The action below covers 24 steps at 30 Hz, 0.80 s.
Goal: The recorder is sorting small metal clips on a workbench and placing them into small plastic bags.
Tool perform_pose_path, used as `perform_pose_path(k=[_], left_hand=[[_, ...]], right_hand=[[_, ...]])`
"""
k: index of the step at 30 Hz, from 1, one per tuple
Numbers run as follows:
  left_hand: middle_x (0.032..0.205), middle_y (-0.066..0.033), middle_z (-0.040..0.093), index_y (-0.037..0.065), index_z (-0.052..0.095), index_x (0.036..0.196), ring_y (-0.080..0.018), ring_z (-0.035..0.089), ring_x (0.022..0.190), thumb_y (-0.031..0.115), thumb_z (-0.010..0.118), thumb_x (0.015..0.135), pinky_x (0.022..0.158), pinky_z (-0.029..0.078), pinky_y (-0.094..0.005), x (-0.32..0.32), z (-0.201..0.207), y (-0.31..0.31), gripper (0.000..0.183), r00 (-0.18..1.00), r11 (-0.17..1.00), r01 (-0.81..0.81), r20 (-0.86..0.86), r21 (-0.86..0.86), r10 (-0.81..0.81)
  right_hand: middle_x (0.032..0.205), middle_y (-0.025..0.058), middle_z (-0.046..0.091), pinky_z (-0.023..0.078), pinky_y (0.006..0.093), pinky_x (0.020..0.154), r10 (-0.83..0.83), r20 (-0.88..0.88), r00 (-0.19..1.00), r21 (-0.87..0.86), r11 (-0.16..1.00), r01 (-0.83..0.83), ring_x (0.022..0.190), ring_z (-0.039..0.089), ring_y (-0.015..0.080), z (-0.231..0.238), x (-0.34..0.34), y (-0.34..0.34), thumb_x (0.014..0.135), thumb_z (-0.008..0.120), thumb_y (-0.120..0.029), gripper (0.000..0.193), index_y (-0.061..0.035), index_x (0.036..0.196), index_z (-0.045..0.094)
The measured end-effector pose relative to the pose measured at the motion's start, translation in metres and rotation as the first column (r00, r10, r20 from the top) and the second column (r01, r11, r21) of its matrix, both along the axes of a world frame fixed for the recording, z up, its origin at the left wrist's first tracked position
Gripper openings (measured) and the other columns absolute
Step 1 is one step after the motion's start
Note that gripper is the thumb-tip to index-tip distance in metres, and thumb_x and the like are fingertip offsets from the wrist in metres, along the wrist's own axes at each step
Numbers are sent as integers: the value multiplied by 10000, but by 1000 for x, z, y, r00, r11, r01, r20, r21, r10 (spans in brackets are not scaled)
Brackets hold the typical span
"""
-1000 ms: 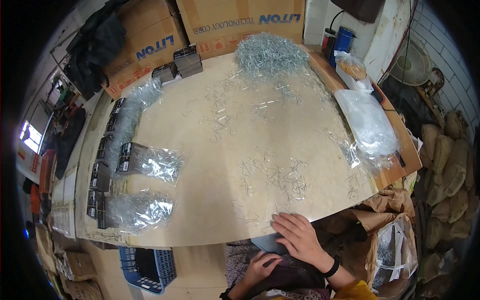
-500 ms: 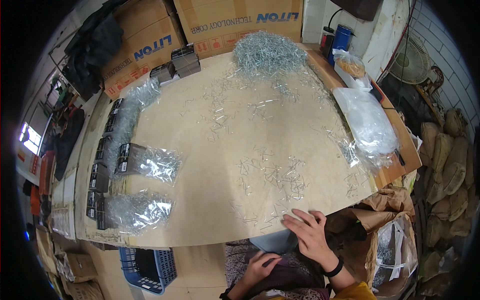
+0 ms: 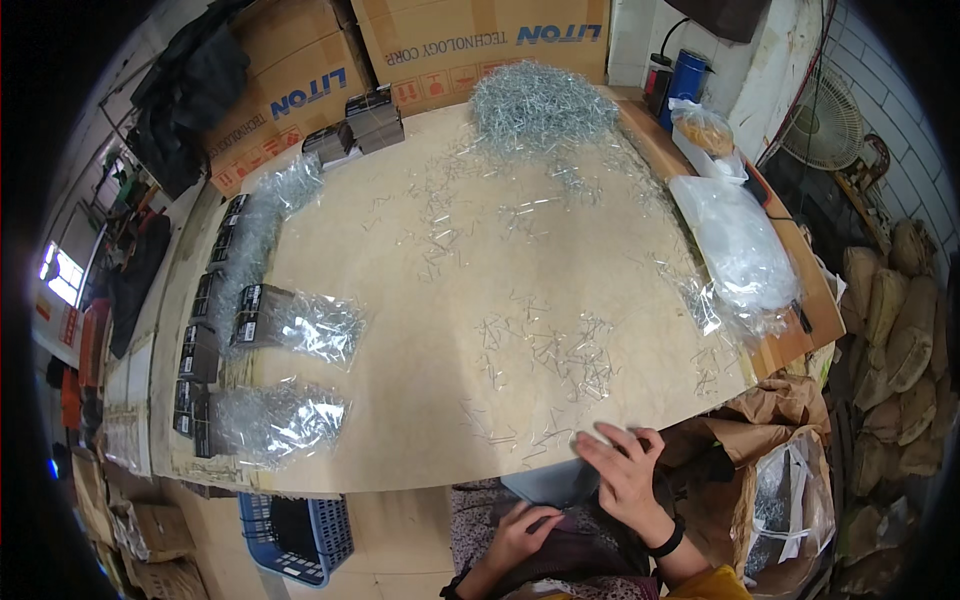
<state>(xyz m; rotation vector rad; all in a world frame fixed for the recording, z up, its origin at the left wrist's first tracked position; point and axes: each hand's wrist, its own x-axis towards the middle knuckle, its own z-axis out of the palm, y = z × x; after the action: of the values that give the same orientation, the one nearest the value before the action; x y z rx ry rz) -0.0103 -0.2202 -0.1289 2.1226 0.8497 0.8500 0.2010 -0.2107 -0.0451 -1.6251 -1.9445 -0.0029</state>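
Observation:
My right hand (image 3: 624,478) is at the near edge of the board-topped table (image 3: 380,400), fingers apart and holding nothing that I can see. Its fingertips are close to loose thin metal pins (image 3: 570,360), some of which look bent. Lower and to the left, my left hand (image 3: 522,538) is over my lap with its fingers curled in; what they hold, if anything, is hidden. Between the hands, a grey-blue tray (image 3: 552,484) shows partly below the table edge. A large heap of the same pins (image 3: 545,108) rises at the far side.
Clear bags of pins (image 3: 285,425) with dark card tops (image 3: 198,355) line the left side. More dark card stacks (image 3: 373,120) stand by cardboard boxes (image 3: 480,45). Empty-looking clear bags (image 3: 740,245) lie on the right ledge. A blue basket (image 3: 295,540) is below; a paper sack (image 3: 770,480) stands right.
My right hand has drawn slightly to the right and down, away from the loose pins. My left hand stays nearly still. The whole view has shifted very slightly.

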Motion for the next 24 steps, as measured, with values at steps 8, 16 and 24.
perform_pose_path(k=[8,16,24], left_hand=[[954,-8,684,59,712,856,-199,608,781,58,753,771,668,535,-292,-2,-3,1,94,998,994,32,-54,100,-27],[967,-10,682,61,724,873,-197,611,787,44,759,745,669,542,-294,-1,-9,-1,134,1000,989,9,-31,147,-5],[963,-5,681,68,728,876,-197,611,766,37,750,745,664,542,-290,0,-6,-1,137,998,999,18,54,29,-20]], right_hand=[[1291,115,584,477,444,971,291,-113,950,81,956,-283,1168,570,324,8,-29,35,804,700,-185,371,-76,1155,653],[1259,108,617,512,401,925,408,-141,902,155,909,-386,1129,601,290,-13,-12,11,789,726,-198,363,-83,1129,665],[1231,119,623,492,451,889,108,-110,988,163,983,-89,1099,588,322,-1,-8,30,765,734,-183,399,-34,1124,646]])
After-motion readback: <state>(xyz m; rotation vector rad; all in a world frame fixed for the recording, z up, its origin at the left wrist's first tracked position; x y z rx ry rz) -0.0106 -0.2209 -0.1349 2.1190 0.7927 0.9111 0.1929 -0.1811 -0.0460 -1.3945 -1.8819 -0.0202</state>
